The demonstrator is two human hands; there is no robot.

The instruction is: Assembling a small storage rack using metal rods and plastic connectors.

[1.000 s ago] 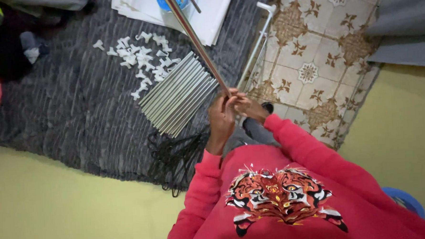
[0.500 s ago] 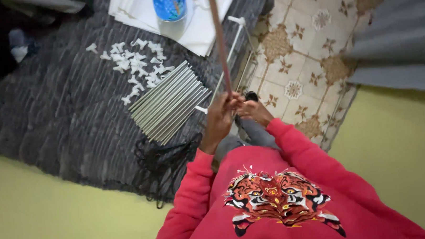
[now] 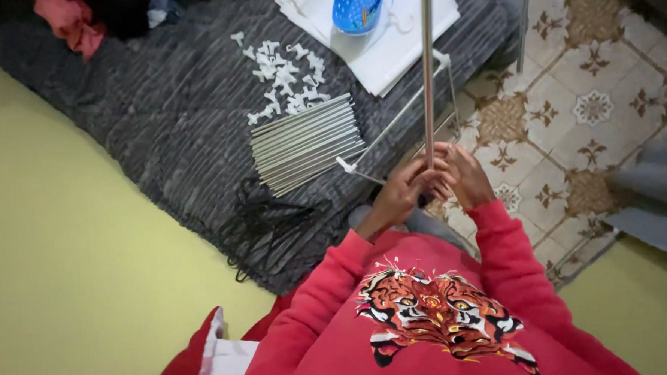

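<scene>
Over on the left, a bare yellow-green floor (image 3: 66, 244) runs up to a dark grey ribbed rug (image 3: 158, 120), with a red cloth (image 3: 67, 15) bunched at its far corner. Lying on the rug is a tangle of black cord (image 3: 264, 228), and beyond it a neat row of silver tubes (image 3: 305, 144) laid side by side, with a scatter of small white plastic connectors (image 3: 284, 81) just past them. Farther back, a blue perforated basket (image 3: 359, 5) sits on some white flat panels (image 3: 394, 38).

Near the middle, the person in the red sweatshirt has the left hand (image 3: 401, 196) closed around the bottom end of a long metal tube (image 3: 428, 71), which stands almost upright and reaches out of the top of the view. Just beside it, the right hand (image 3: 464, 174) is curled against the same lower end, fingers touching the left ones. A partly joined frame of thin tubes (image 3: 398, 121) with white joints leans behind the tube.

To my eye the tube is stiff, light and smooth, so likely slippery; held at its very end it would swing easily, and a grip higher up the shaft would steady it.

Off to the right lies patterned floor tile (image 3: 585, 109) and a grey cloth (image 3: 652, 196).
</scene>
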